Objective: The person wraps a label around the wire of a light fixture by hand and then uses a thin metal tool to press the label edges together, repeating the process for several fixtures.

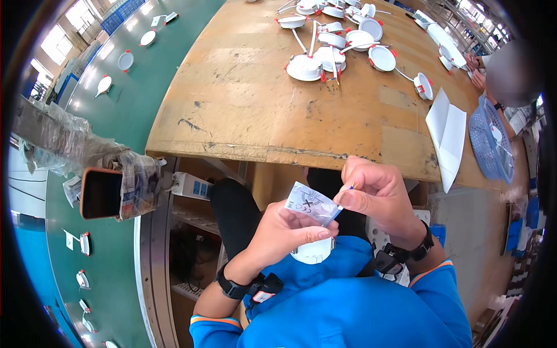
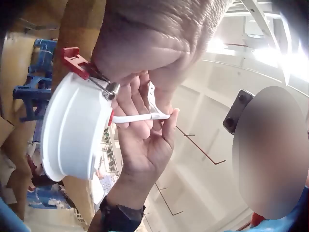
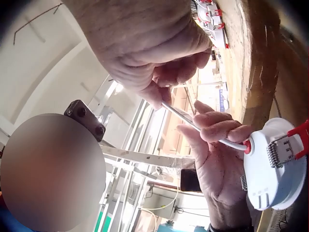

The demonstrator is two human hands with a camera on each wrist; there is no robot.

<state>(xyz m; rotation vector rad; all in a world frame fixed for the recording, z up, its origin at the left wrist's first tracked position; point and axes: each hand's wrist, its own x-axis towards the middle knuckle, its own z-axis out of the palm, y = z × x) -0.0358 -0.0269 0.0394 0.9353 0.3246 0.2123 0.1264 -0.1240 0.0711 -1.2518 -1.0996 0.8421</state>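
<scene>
Left hand (image 1: 283, 230): grips cord (image 3: 182, 117)
Right hand (image 1: 380, 194): pinches cord's end
Lamp (image 1: 313, 253): near, partly hidden by left hand
Film (image 1: 308, 203): small print unreadable

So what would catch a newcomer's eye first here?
Probably the action before the bright blue shirt: the left hand holds a printed white piece, and the right hand pinches a white cable. Next, perhaps, the cluster of white lamps on the far part of the brown table.
</scene>
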